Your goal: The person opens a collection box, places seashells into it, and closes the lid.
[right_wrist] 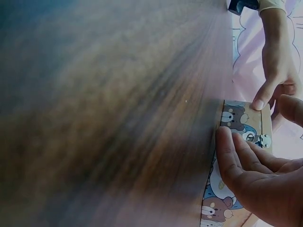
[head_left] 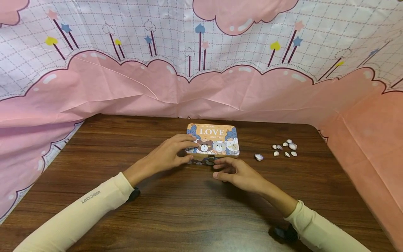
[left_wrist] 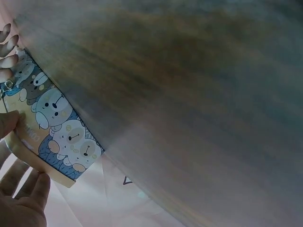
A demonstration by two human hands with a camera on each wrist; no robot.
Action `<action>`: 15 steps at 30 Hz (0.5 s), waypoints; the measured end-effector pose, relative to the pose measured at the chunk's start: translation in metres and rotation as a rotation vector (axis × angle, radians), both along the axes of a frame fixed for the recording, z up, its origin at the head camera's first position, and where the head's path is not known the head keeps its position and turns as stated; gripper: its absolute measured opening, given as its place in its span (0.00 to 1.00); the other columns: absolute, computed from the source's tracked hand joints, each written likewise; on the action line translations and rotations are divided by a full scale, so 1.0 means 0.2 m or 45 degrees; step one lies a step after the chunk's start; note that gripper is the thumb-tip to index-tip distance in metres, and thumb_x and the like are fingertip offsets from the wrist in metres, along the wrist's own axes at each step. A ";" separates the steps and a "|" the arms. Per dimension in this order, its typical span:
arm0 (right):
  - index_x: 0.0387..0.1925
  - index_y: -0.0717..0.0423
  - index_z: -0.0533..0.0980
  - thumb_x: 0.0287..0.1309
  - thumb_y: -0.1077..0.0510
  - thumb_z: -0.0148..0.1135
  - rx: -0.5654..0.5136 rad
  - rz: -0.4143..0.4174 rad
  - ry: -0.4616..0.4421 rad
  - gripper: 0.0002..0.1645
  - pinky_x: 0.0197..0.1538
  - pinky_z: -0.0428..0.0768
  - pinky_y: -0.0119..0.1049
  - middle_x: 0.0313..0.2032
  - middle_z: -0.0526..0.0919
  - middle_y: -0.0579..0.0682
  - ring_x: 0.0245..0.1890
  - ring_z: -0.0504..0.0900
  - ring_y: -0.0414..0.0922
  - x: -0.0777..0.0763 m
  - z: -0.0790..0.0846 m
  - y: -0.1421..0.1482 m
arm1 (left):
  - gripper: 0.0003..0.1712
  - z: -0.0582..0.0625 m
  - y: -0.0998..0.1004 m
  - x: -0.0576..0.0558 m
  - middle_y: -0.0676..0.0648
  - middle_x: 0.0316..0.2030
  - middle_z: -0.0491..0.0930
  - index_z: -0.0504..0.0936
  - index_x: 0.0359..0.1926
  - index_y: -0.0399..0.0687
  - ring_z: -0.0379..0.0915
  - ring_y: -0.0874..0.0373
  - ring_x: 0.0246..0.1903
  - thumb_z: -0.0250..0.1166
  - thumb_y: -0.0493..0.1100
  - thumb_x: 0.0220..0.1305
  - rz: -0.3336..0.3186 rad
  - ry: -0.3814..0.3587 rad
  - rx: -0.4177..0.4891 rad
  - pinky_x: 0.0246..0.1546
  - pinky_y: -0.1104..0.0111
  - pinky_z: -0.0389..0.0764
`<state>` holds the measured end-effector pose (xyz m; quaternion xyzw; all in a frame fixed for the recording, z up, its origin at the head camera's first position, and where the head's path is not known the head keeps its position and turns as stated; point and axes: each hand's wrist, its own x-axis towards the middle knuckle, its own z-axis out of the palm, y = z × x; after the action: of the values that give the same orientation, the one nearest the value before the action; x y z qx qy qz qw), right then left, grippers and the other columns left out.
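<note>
A tin box [head_left: 214, 140] with bears and the word LOVE on its lid lies closed on the table, its metal latch [right_wrist: 258, 139] at the front. My left hand [head_left: 170, 154] holds the box's left end. In the right wrist view, the left thumb [right_wrist: 263, 97] presses the front face. My right hand [head_left: 240, 173] is at the front by the latch, fingers lightly bent. Its fingertips [right_wrist: 224, 135] overlap the bear-printed front in the right wrist view, and its thumb stands apart from the box.
Right of the box lies a single shell [head_left: 259, 157], with several small pale shells [head_left: 292, 146] grouped farther right. The wooden table [head_left: 176, 217] ends at the back against a pink and white patterned cloth [head_left: 214, 91]. More cloth hangs along both sides.
</note>
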<state>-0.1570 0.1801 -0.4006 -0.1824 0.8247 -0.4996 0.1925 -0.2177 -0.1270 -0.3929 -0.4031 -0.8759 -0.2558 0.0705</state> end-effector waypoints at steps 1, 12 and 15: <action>0.77 0.68 0.73 0.79 0.52 0.70 -0.004 0.000 -0.004 0.36 0.60 0.95 0.42 0.70 0.84 0.68 0.62 0.90 0.56 0.00 0.00 0.00 | 0.27 0.00 0.00 0.00 0.38 0.75 0.81 0.87 0.70 0.45 0.74 0.37 0.78 0.78 0.41 0.73 0.000 -0.006 0.001 0.83 0.42 0.76; 0.74 0.69 0.74 0.79 0.53 0.70 -0.030 -0.011 -0.003 0.34 0.59 0.96 0.46 0.67 0.85 0.69 0.56 0.91 0.52 0.00 0.00 0.00 | 0.27 0.00 -0.01 0.01 0.38 0.78 0.78 0.85 0.73 0.45 0.71 0.37 0.81 0.75 0.42 0.77 0.003 -0.027 -0.015 0.84 0.42 0.74; 0.73 0.69 0.75 0.78 0.54 0.70 -0.043 -0.018 0.006 0.32 0.57 0.96 0.46 0.66 0.86 0.69 0.55 0.91 0.51 0.00 0.00 -0.01 | 0.26 0.00 -0.01 0.01 0.37 0.77 0.79 0.86 0.72 0.44 0.73 0.37 0.80 0.75 0.42 0.77 -0.010 -0.013 0.004 0.83 0.42 0.75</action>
<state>-0.1560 0.1791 -0.3997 -0.1811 0.8178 -0.5144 0.1839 -0.2161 -0.1285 -0.3935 -0.4050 -0.8743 -0.2593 0.0657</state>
